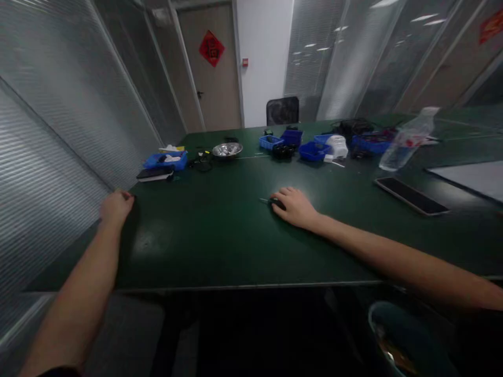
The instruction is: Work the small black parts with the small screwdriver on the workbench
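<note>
Head view, only one here: your small dark tool (pixel 277 203) sits under the fingertips of your right hand (pixel 294 206), near the middle of the green table (pixel 220 235), its thin pale shaft (pixel 263 199) poking out toward nine o'clock. Too blurred to name the tool for sure. Judging by looks: light, stiff, not fragile, maybe a bit slick at the dark end, and the slim shaft could roll or scratch. Best hold is the thicker dark end, thumb against fingers, shaft left free. Right grip: thumb and fingers close in on that dark end, pinching it, knuckles up, palm down; the forearm runs low over the table edge toward four o'clock, elbow out wide. Left hand (pixel 116 208) is well apart at nine o'clock, at the table's left side, arm reaching out long from seven o'clock, fingers curled in. A small dark bit shows by those fingertips; can't tell if you pinch it or just touch the edge there. From the right hand, the phone (pixel 411 196) lies flat at three o'clock and the clear bottle (pixel 408 139) appears tilted at two, both clear of your fingers.
</note>
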Tool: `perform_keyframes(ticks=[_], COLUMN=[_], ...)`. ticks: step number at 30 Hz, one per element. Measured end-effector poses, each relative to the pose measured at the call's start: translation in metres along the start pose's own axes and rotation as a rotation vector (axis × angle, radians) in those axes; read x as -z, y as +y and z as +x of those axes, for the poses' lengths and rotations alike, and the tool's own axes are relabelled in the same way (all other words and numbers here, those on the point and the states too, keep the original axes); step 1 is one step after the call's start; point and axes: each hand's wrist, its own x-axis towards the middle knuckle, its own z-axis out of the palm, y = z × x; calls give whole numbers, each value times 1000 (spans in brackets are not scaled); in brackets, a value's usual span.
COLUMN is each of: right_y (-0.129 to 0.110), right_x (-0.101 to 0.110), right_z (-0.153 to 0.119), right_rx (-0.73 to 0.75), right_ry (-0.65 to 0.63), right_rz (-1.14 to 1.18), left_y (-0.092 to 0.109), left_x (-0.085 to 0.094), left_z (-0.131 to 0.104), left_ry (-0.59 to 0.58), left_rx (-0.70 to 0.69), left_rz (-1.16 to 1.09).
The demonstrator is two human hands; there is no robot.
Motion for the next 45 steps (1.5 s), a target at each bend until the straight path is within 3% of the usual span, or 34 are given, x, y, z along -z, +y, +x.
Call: perform_keyframes(ticks=[12, 23, 33, 40, 45], right_y=[-5, -5, -5, -5, -5], right_x=[12, 12, 11, 12, 12], right_z=[-3, -3, -2, -3, -2], right_rx=[1, 7, 3, -1, -1], right_ry=[-24, -18, -8, -20, -20], right_rz=[65, 75, 55, 70, 68], left_y=[4, 7, 4, 10, 4], left_x=[3, 8, 2, 9, 2], left_z=[4, 3, 9, 3, 10], left_ry=[0, 6, -4, -27, -40], left_rx=[60, 89, 44, 46, 51], left_rz=[-56, -137, -159, -130, -133])
